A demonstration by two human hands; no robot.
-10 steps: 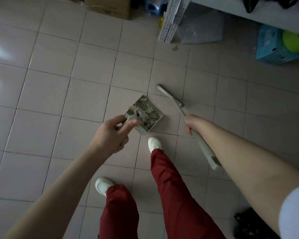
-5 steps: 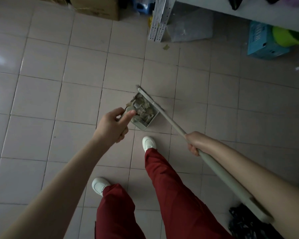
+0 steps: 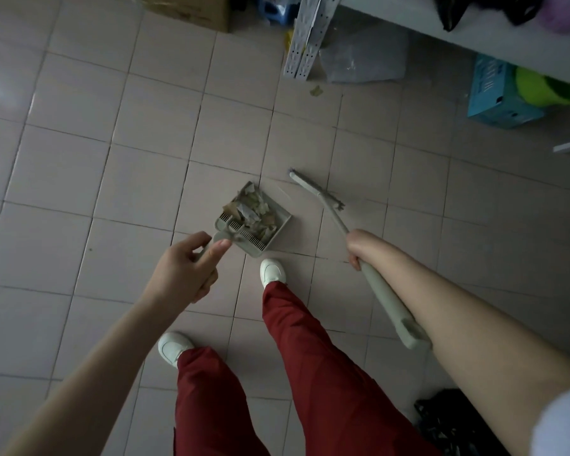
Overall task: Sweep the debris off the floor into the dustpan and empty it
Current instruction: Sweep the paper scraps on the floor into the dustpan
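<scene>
Legs: I see red trousers [image 3: 313, 363] and two white shoes [image 3: 272, 270] planted on the tiled floor [image 3: 79, 192], the right foot ahead of the left.
Black bag: a dark crumpled bag [image 3: 448, 422] sits at the floor's near right edge, partly cut off by my right arm.
Left hand: my left hand [image 3: 186, 269] is curled closed around the dustpan's handle, thumb on top and forefinger stretched along it toward the pan.
Right hand: my right hand [image 3: 359, 246] is wrapped tight around the broom's shaft, about midway up; the fingers are mostly hidden under the wrist.
Dustpan: the grey dustpan [image 3: 278, 222] is just ahead of the right shoe, its comb edge toward me; I cannot tell whether it rests on the tiles or is lifted.
Debris: a heap of dry leaves and paper scraps [image 3: 250, 209] fills the pan, piled toward its far left corner.
Broom: the pale broom [image 3: 316, 194] has its head low by the tiles just right of the pan, apart from it.
Stray leaf: one leaf scrap [image 3: 316, 91] lies farther out, near the foot of a white perforated rack post [image 3: 301, 51].
Far right: a blue box [image 3: 494, 93] and a green tub [image 3: 540, 88] sit under a shelf.
</scene>
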